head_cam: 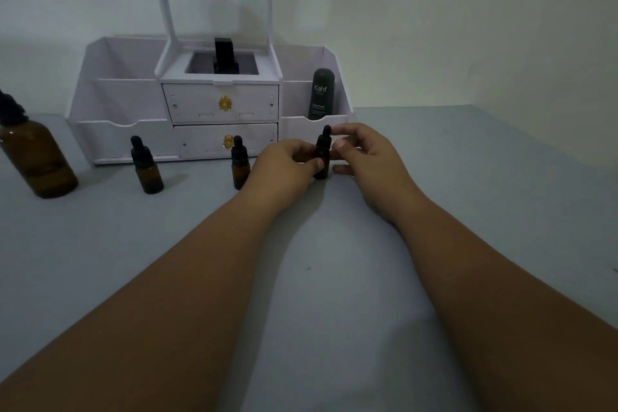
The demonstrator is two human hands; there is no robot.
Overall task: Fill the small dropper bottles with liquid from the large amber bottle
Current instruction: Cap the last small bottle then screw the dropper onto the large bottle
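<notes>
Fingers [317, 162] pinch dropper bottle [321, 157] (dark amber).

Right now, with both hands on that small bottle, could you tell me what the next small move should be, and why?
Probably unscrew its dropper cap. The left hand grips the body of the small bottle, which stands on the table, and the right hand has fingers at the cap, which is on. It cannot take liquid from the large bottle until opened.

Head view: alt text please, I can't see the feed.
Both hands meet on a small dropper bottle standing on the grey table, left hand at its body, right hand near its cap. Two more dropper bottles and the large amber bottle stand to the left.
</notes>
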